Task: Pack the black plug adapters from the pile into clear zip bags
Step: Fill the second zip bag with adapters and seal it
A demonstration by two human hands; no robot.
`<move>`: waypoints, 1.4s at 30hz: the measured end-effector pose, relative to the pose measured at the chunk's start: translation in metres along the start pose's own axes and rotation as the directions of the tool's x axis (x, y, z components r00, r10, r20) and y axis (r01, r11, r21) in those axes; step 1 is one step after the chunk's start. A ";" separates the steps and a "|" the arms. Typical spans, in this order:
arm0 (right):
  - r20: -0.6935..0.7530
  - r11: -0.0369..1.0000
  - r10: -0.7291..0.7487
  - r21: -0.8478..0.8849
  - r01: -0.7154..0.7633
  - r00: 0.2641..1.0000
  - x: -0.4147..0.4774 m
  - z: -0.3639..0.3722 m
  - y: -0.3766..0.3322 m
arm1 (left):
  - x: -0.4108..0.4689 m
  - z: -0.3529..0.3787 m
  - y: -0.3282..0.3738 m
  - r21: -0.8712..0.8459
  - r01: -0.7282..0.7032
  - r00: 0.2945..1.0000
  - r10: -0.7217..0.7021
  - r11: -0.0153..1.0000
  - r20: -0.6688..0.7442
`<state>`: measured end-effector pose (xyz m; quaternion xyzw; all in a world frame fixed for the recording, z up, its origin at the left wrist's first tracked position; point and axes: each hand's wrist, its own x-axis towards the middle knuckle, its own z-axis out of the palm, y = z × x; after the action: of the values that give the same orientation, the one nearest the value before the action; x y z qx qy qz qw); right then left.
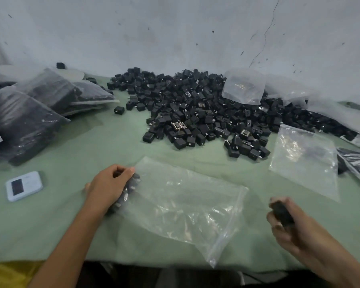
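Since the left hand (109,187) curls over the packed adapters (131,185) at the closed end of the flat zip bag (183,206), I judge it holds them bunched, while beyond lies the pile (195,113) and, well apart, the right hand (285,223) clenches a blurred black adapter (282,214) ready for the bag's mouth.

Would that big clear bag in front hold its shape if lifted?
Probably not: the clear zip bag looks thin and wrinkled, so it would likely sag. Mostly empty, it seems light, and its glossy film may slip on the green cloth.
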<state>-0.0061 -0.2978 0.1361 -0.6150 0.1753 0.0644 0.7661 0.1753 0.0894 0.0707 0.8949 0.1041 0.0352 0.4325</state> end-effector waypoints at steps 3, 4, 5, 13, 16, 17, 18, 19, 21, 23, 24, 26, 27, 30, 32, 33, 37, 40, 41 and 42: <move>0.072 0.981 0.017 -0.196 -0.002 0.997 -0.024 0.023 0.021 | 0.001 0.000 0.000 -0.026 0.002 1.000 -0.002 1.000 0.010; 0.095 0.970 0.013 -0.242 0.010 0.995 -0.024 0.034 0.021 | 0.001 0.000 0.000 -0.022 0.001 1.000 -0.001 1.000 0.011; 0.131 0.969 0.015 -0.247 0.018 0.991 -0.021 0.045 0.021 | 0.001 -0.001 0.000 -0.020 -0.001 1.000 0.001 1.000 0.011; 0.292 0.979 0.073 -0.205 -0.013 0.953 0.045 0.125 0.006 | -0.004 -0.002 0.002 -0.066 -0.007 1.000 0.009 0.998 0.025; 0.303 0.893 0.157 -0.449 -0.004 0.940 0.078 0.159 0.009 | 0.001 0.000 0.001 -0.038 -0.002 1.000 0.002 0.999 0.017; 0.322 0.899 0.144 -0.437 0.013 0.936 0.088 0.171 0.011 | 0.002 0.000 0.000 -0.019 0.003 1.000 -0.003 1.000 0.008; 0.343 0.919 0.125 -0.394 0.022 0.931 0.099 0.182 0.015 | 0.003 0.001 -0.001 0.003 -0.001 1.000 0.001 1.000 -0.005; 0.318 0.950 0.126 -0.313 -0.021 0.940 0.109 0.190 0.019 | 0.004 0.001 -0.002 0.015 -0.007 1.000 0.008 1.000 -0.016; 0.259 0.968 0.091 -0.251 -0.024 0.961 0.123 0.204 0.022 | 0.005 0.002 -0.004 -0.002 -0.013 1.000 0.013 1.000 -0.019; 0.222 0.960 0.017 -0.276 0.046 0.975 0.133 0.219 0.026 | 0.006 0.003 -0.005 -0.006 0.000 1.000 0.000 1.000 -0.017; 0.189 0.948 -0.016 -0.310 0.076 0.982 0.133 0.225 0.027 | 0.006 0.003 -0.005 0.020 0.007 1.000 -0.006 1.000 -0.024; 0.133 0.926 -0.073 -0.360 0.116 0.988 0.136 0.233 0.032 | 0.005 0.003 -0.004 0.083 0.015 0.999 -0.011 0.996 -0.046; 0.120 0.915 -0.100 -0.378 0.139 0.988 0.136 0.235 0.035 | 0.005 0.002 -0.004 0.094 0.013 0.999 -0.008 0.995 -0.050; 0.106 0.895 -0.137 -0.413 0.169 0.985 0.134 0.241 0.036 | 0.004 0.002 -0.003 0.099 0.008 0.999 -0.003 0.995 -0.053; 0.120 0.878 -0.173 -0.431 0.208 0.978 0.132 0.242 0.037 | 0.003 0.001 -0.002 0.087 0.004 0.998 0.000 0.996 -0.056; 0.133 0.881 -0.189 -0.415 0.228 0.973 0.134 0.241 0.038 | 0.002 0.001 -0.001 0.081 0.003 0.998 0.002 0.997 -0.061; 0.127 0.833 -0.235 -0.485 0.267 0.964 0.136 0.239 0.049 | 0.000 -0.001 0.002 0.032 -0.007 0.996 0.010 0.999 -0.087; 0.128 0.712 -0.348 -0.609 0.351 0.929 0.132 0.229 0.042 | -0.004 -0.003 0.002 -0.022 -0.066 0.993 0.063 0.998 -0.097; 0.151 0.704 -0.368 -0.598 0.382 0.917 0.134 0.228 0.040 | -0.005 -0.003 0.003 -0.047 -0.103 0.992 0.099 0.994 -0.079; 0.224 0.778 -0.314 -0.496 0.386 0.922 0.130 0.227 0.047 | -0.006 -0.004 0.004 -0.056 -0.149 0.988 0.146 0.987 -0.059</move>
<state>0.1429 -0.0831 0.0891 -0.8188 -0.0168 0.0062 0.5738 0.1695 0.0887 0.0760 0.8853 0.0483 0.0947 0.4526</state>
